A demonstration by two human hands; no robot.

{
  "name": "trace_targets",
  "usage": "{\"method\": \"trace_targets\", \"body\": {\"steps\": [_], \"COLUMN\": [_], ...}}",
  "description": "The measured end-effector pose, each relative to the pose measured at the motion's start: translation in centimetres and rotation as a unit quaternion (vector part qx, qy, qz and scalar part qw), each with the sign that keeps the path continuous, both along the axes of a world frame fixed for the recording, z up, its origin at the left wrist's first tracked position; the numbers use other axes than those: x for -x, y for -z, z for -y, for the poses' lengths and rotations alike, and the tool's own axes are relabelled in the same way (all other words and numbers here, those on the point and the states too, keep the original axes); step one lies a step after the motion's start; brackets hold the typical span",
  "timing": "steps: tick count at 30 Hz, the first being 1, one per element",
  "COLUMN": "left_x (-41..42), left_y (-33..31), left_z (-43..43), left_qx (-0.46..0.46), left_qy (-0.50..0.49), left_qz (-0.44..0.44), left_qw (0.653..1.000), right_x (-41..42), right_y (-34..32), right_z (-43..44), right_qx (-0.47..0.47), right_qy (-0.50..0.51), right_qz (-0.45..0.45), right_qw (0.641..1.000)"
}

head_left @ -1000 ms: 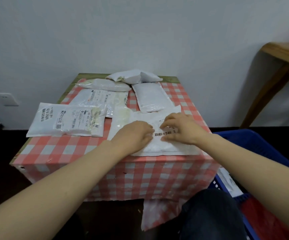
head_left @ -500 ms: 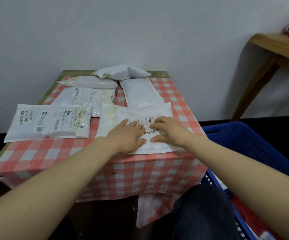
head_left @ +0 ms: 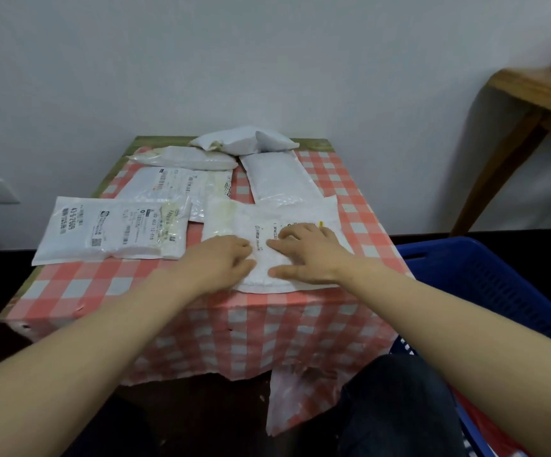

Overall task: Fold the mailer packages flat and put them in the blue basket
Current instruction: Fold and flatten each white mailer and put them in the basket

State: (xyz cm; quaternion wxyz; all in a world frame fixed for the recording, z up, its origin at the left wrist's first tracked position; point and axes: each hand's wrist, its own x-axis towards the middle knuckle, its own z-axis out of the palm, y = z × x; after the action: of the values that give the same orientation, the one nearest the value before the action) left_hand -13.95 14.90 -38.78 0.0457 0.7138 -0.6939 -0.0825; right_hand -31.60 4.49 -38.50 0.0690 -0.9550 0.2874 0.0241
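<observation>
Both hands, left hand (head_left: 221, 258), right hand (head_left: 307, 255), seemingly pressing white mailer (head_left: 287, 222), checkered table (head_left: 96, 285), blue basket (head_left: 485, 272)

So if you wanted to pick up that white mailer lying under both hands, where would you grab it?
Probably by its near edge, coming from the person's side. The mailer lies flat on the checked tablecloth, and its near edge reaches the table's front edge, so fingers could likely slip under there. The left hand and right hand already press on it close to that edge. The blue basket waits to the right.
</observation>
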Motion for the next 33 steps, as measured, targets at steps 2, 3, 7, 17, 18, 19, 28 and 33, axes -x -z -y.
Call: {"method": "trace_targets", "body": {"steps": [2, 3, 7, 17, 18, 19, 28, 33], "left_x": [-0.3, -0.2, 0.4, 1.9, 2.2, 2.4, 2.4, 2.3], "left_y": [0.6, 0.6, 0.9, -0.4, -0.4, -0.3, 2.4, 2.6], "left_z": [0.3, 0.5, 0.7, 1.2, 2.0, 2.5, 5.6, 5.5], "left_qx": [-0.013, -0.002, 0.027, 0.124, 0.156, 0.158, -0.019, -0.025], "left_qy": [-0.013, -0.026, -0.043, -0.115, -0.103, -0.098, -0.144, -0.145], "left_qz": [0.004, -0.006, 0.009, 0.025, 0.042, 0.048, 0.045, 0.037], "left_qw": [1.0, 1.0, 0.999, 0.985, 0.982, 0.981, 0.988, 0.988], "right_x": [-0.8, -1.1, -1.7, -0.8, -0.8, -0.8, -1.9, -2.0], "right_y": [-0.1, -0.2, -0.1, -0.5, -0.8, -0.8, 2.2, 2.8], "right_z": [0.1, 0.2, 0.0, 0.7, 1.3, 1.6, 2.3, 2.4], "right_qx": [-0.016, -0.023, -0.003, -0.12, -0.105, -0.078, -0.005, 0.01], "right_qy": [0.023, 0.034, 0.03, 0.1, 0.124, 0.142, 0.198, 0.194], "right_qz": [-0.021, -0.012, 0.005, 0.105, 0.144, 0.148, -0.013, -0.012], "right_qw": [0.999, 0.999, 1.0, 0.982, 0.976, 0.976, 0.98, 0.981]}}
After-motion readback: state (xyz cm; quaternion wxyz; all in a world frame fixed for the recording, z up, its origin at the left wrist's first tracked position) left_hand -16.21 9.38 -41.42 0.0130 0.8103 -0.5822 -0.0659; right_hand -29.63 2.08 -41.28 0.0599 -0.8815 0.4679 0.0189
